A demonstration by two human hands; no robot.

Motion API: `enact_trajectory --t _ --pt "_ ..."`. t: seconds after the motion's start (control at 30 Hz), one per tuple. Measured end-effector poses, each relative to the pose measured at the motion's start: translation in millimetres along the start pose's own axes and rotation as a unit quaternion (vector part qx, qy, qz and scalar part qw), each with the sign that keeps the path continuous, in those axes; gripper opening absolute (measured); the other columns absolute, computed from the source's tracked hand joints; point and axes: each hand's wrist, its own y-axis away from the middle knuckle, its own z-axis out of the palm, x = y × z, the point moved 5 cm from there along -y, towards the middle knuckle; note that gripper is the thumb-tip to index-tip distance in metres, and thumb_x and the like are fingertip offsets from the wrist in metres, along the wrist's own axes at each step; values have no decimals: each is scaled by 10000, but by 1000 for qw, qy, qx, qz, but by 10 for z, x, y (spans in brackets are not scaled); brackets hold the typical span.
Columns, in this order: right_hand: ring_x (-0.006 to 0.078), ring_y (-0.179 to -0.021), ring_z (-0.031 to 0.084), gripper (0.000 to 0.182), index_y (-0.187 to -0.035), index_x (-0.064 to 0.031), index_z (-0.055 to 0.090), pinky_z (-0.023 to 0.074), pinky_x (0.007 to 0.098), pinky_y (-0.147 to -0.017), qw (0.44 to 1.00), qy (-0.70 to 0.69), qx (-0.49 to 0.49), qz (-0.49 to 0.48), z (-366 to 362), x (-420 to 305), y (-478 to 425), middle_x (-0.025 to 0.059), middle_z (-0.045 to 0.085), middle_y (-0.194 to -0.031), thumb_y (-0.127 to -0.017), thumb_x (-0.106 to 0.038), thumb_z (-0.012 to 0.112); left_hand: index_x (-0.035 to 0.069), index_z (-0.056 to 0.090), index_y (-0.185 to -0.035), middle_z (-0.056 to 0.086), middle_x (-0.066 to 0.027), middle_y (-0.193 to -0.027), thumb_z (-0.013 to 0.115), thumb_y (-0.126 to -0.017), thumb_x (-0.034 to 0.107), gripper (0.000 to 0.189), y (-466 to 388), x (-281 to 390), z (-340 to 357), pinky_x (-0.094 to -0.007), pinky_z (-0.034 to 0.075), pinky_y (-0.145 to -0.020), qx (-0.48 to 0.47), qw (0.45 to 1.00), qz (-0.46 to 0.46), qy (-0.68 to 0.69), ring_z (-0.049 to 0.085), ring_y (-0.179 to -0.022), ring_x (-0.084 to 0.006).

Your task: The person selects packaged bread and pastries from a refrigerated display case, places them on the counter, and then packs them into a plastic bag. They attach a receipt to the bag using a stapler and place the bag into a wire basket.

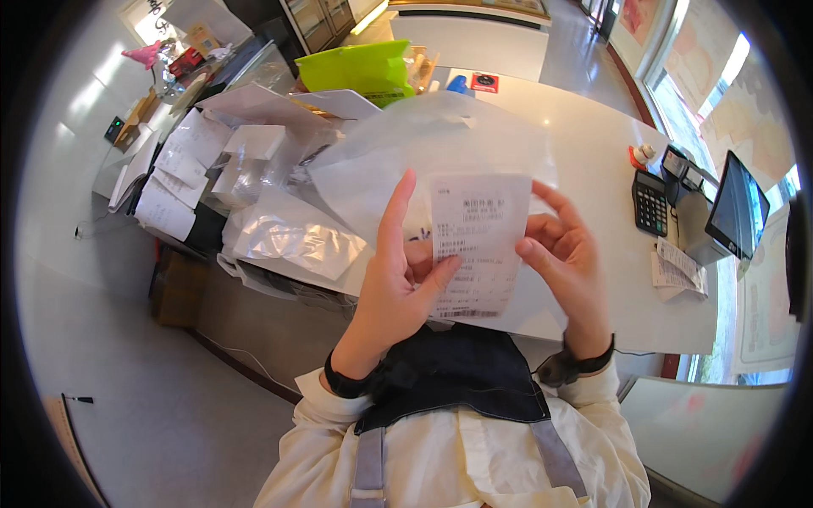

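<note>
A long white printed receipt (481, 247) is held upright above the white counter, with writing and a barcode at its lower end. My left hand (403, 286) pinches its left side, thumb on the front and curled fingers behind, while the index finger points up free of the paper. At the right edge, my right hand (565, 260) has its thumb tip on the paper and its index fingertip at the upper corner. Behind the receipt, a translucent plastic sheet or bag (438, 140) lies spread over the counter.
To the left are clear plastic packaging (295, 241), a white box (254, 143) and handwritten papers (168, 206). A lime-green bag (356, 70) stands at the back. A calculator (650, 202), a screen (737, 203) and more receipts (679, 270) occupy the right end of the counter (591, 140).
</note>
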Motion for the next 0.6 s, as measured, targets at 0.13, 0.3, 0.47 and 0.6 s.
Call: enact_trajectory --t 0.13,0.3,0.47,0.6 --pt "125 -777 602 764 -1374 -51 159 470 216 -697 995 -90 35 -5 457 -42 23 113 632 -937 -800 35 655 54 113 -1441 660 -137 -943 549 -837 -71 756 130 67 -267 -274 469 -818 6 998 -40 -50 602 -942 -138" --pt "118 -750 598 297 -1030 -7 589 472 240 -704 994 65 -85 -14 565 45 31 66 643 -940 -755 54 682 -22 340 -1331 653 -88 -946 674 -801 110 641 171 265 -804 -350 437 -886 147 894 288 -312 594 -982 -206" --pt "188 -839 590 203 -863 -32 623 459 261 -719 968 166 -158 -104 911 -20 -101 62 617 -958 -699 60 700 -7 493 -1229 652 -63 -985 721 -791 210 540 -496 178 -1259 -328 428 -891 56 938 239 -245 586 -953 -179" --pt "268 -984 512 151 -760 -13 605 427 366 -841 791 513 -57 -328 1024 -449 -368 70 562 -1025 -642 -5 699 24 624 -1086 666 -57 -931 678 -833 169 297 -712 -154 -1303 -276 435 -866 -105 980 76 -154 577 -900 -126"
